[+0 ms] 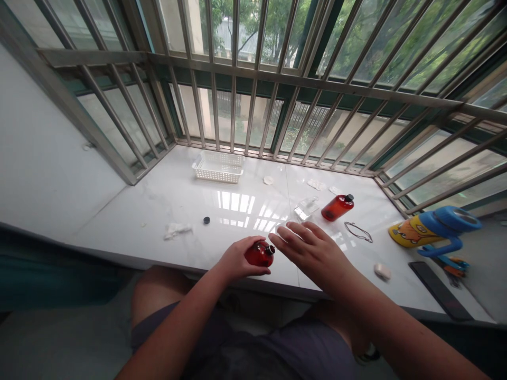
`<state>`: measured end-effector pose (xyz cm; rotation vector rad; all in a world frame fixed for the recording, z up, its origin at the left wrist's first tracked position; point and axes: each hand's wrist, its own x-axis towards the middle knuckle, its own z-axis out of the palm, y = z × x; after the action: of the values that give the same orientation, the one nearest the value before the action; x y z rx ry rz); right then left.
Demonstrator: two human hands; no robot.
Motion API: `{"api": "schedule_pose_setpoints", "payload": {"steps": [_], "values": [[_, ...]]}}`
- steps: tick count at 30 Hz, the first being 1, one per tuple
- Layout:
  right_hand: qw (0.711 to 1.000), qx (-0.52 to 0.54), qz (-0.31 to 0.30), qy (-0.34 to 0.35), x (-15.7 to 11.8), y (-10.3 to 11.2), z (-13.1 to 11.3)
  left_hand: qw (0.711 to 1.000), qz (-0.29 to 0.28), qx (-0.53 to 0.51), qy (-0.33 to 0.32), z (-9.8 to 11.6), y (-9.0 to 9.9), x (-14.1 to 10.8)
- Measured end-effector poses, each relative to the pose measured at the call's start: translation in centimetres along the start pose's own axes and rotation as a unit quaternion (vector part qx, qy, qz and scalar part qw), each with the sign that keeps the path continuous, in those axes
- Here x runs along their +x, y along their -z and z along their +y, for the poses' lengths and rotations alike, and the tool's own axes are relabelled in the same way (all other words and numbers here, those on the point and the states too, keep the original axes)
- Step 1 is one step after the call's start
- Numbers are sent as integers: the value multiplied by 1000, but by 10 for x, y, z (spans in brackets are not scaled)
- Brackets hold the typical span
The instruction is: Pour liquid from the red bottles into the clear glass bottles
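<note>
My left hand [237,258] is wrapped round a red see-through bottle [259,255] near the front edge of the white sill. The bottle's dark neck tilts to the right and bears no cap. Just right of that neck hovers my right hand [311,250], palm down, fingers stretched out, holding nothing visible. A small black cap [206,220] lies on the sill, left of and beyond my left hand. Past my right hand is a second red bottle [336,208] with a black cap on. Beside it lies a clear plastic piece [306,208], partly behind my fingers.
A white perforated basket [217,176] stands by the barred window. A cord loop [358,232], a pale rounded item [382,272], a blue-and-yellow water bottle [431,229] and a black phone-like slab [439,290] are at right. Crumpled white wrapping [177,230] lies at left.
</note>
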<state>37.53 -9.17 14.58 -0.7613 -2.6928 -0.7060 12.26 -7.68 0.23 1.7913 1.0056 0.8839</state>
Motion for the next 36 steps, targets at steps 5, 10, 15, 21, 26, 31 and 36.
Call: {"api": "schedule_pose_setpoints", "payload": {"steps": [5, 10, 15, 21, 26, 31, 36], "values": [[1000, -3, 1, 7, 2, 2, 1, 1000, 4, 3, 0, -1, 0, 0], [1000, -3, 0, 13, 4, 2, 1, 1000, 8, 0, -2, -1, 0, 0], [1000, -9, -3, 18, 5, 2, 1, 1000, 5, -3, -1, 0, 1, -1], [1000, -12, -3, 22, 6, 3, 1, 1000, 7, -11, 0, -1, 0, -1], [1000, -14, -4, 26, 8, 3, 1, 1000, 5, -18, -1, 0, 1, -1], [999, -3, 1, 33, 10, 1, 0, 1000, 7, -14, -1, -2, 0, -2], [999, 4, -1, 34, 11, -1, -1, 1000, 9, -14, -1, -4, 0, -2]]}}
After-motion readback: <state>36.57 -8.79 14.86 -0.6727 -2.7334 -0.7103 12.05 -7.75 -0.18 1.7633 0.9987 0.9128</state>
